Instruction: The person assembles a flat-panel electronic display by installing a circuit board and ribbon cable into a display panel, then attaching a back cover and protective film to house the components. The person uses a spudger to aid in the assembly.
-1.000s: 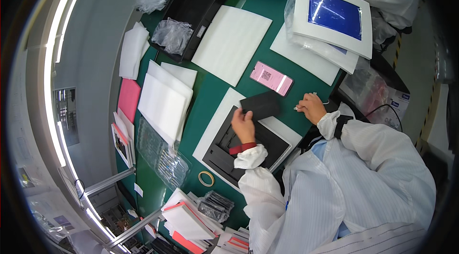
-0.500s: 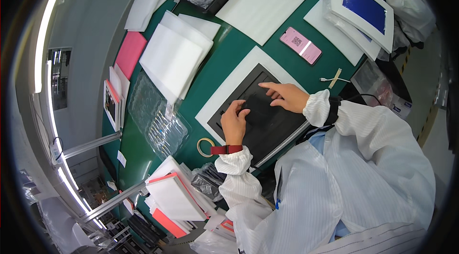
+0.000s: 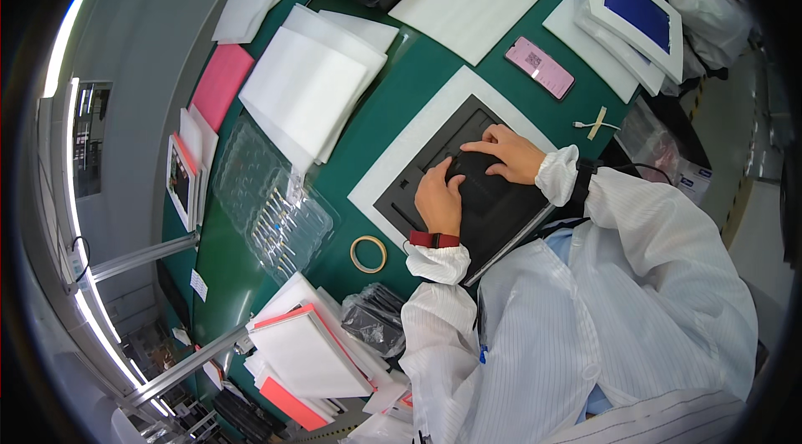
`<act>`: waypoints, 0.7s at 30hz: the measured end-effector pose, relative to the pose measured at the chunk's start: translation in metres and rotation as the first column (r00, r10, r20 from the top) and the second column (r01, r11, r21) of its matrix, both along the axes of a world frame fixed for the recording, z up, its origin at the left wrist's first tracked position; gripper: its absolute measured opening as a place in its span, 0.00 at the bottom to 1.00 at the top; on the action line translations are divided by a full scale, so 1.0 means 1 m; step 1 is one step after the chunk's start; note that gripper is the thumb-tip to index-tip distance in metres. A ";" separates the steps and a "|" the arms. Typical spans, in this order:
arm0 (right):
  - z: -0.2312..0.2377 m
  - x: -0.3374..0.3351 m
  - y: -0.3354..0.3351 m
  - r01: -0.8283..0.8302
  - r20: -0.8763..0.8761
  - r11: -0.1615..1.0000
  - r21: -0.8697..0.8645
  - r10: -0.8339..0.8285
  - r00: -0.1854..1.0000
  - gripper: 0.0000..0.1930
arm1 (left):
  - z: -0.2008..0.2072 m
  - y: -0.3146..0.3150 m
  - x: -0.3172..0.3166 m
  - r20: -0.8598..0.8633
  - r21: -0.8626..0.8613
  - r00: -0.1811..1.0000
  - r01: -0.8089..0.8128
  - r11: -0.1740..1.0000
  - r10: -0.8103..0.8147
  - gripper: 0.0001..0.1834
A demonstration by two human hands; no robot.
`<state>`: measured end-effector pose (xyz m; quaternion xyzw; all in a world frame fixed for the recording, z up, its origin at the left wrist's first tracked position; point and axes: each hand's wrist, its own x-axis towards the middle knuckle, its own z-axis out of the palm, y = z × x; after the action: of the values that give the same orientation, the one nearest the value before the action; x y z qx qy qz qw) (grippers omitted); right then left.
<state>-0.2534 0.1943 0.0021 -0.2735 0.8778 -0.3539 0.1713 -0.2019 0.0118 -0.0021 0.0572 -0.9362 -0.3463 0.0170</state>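
A flat black panel (image 3: 501,214), with a raised frame and slots along its far left side, lies on a white foam sheet (image 3: 373,191) in front of me. My left hand (image 3: 439,200), with a red wristband, rests over it, fingertips on its surface and thumb apart. Close by on the right, my right hand (image 3: 510,156) reaches over the panel with its index finger stretched toward the left fingertips and its thumb spread. Between the two hands I can make out nothing held, though the undersides of the fingers are hidden.
Left of the panel lie a roll of tape (image 3: 368,269) and a clear plastic tray (image 3: 280,231) of small parts. White foam sheets (image 3: 305,81) are stacked beyond. A pink-screened phone (image 3: 540,68) and a white cable (image 3: 585,125) lie to the right, near framed blue screens (image 3: 637,14).
My left hand has moved right and away from me, its fingertips now close to the right hand's. The right hand stays over the panel. The whole view has shifted slightly.
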 end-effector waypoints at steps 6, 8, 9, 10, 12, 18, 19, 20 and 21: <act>-0.014 -0.002 -0.001 -0.032 -0.348 0.983 0.182 0.095 0.933 0.30 | -0.005 -0.007 0.004 -0.118 -0.169 0.993 -0.018 0.985 -0.002 0.22; -0.016 -0.004 -0.006 -0.025 -0.398 0.987 0.161 0.088 0.913 0.29 | -0.005 -0.018 -0.002 -0.118 -0.172 0.991 -0.089 0.981 0.070 0.30; -0.018 -0.006 -0.009 -0.017 -0.447 0.990 0.138 0.078 0.891 0.29 | -0.006 -0.021 -0.007 -0.116 -0.171 0.991 -0.089 0.981 0.070 0.30; -0.017 -0.011 -0.013 -0.018 -0.445 0.990 0.141 0.080 0.892 0.29 | -0.008 -0.024 -0.012 -0.125 -0.225 0.991 -0.076 0.971 0.049 0.32; -0.012 -0.027 -0.029 0.040 -0.418 0.997 0.062 -0.011 0.908 0.30 | -0.016 -0.029 -0.017 -0.095 -0.269 0.995 -0.043 0.962 0.018 0.37; -0.021 -0.055 -0.049 0.025 -0.237 0.984 0.175 0.017 0.971 0.35 | -0.019 -0.029 -0.028 0.116 -0.134 0.991 -0.052 0.990 0.068 0.39; -0.021 -0.056 -0.050 0.024 -0.227 0.983 0.180 0.017 0.974 0.35 | -0.018 -0.028 -0.029 0.127 -0.130 0.990 -0.050 0.990 0.066 0.39; -0.021 -0.055 -0.051 0.045 -0.240 0.981 0.187 0.001 0.971 0.35 | -0.018 -0.026 -0.030 0.110 -0.142 0.991 -0.060 0.988 0.076 0.38; -0.021 -0.056 -0.052 0.066 -0.254 0.979 0.193 -0.015 0.967 0.35 | -0.018 -0.025 -0.031 0.093 -0.155 0.992 -0.071 0.985 0.086 0.37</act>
<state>-0.3093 0.1426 -0.0185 -0.2795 0.9290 -0.2297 0.0781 -0.2329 -0.0131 -0.0201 0.1098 -0.9565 -0.2702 -0.0118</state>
